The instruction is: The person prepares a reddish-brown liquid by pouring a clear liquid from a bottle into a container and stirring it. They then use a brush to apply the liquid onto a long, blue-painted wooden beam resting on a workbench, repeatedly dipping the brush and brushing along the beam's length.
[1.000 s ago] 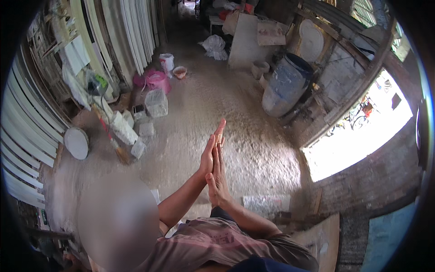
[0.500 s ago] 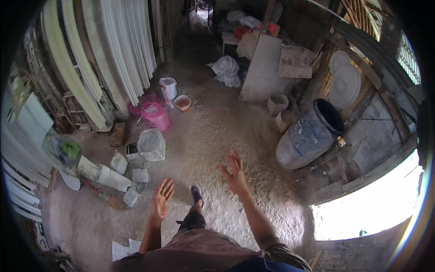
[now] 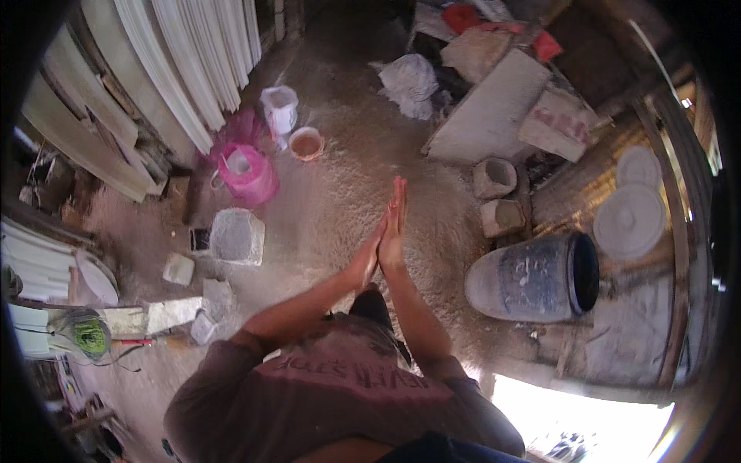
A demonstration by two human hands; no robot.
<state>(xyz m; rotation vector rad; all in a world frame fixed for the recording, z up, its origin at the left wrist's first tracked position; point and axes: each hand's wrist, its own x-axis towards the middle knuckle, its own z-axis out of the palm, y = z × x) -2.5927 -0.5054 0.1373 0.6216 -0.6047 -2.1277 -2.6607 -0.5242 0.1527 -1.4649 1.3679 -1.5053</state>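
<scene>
My left hand [image 3: 370, 256] and my right hand [image 3: 394, 241] meet palm to palm in front of my chest, over the dusty floor. Their fingers are stretched out straight and point away from me. Nothing shows between the two palms, though the inner surfaces are hidden. Neither hand touches any object; the closest things on the floor are an orange-rimmed bucket [image 3: 306, 144] ahead to the left and a pale dusty block-shaped container [image 3: 237, 237] at the left.
A pink sack [image 3: 251, 176] and a white bucket [image 3: 279, 112] stand ahead on the left. Long white strips [image 3: 181, 58] lean behind them. To the right a blue barrel [image 3: 532, 276] lies tilted, near round white lids [image 3: 629, 221]. A pale board [image 3: 494, 108] leans farther off.
My hands were apart, with fingers spread; now they are pressed together in the middle. The view has tilted and turned, and the foot seen before is hidden.
</scene>
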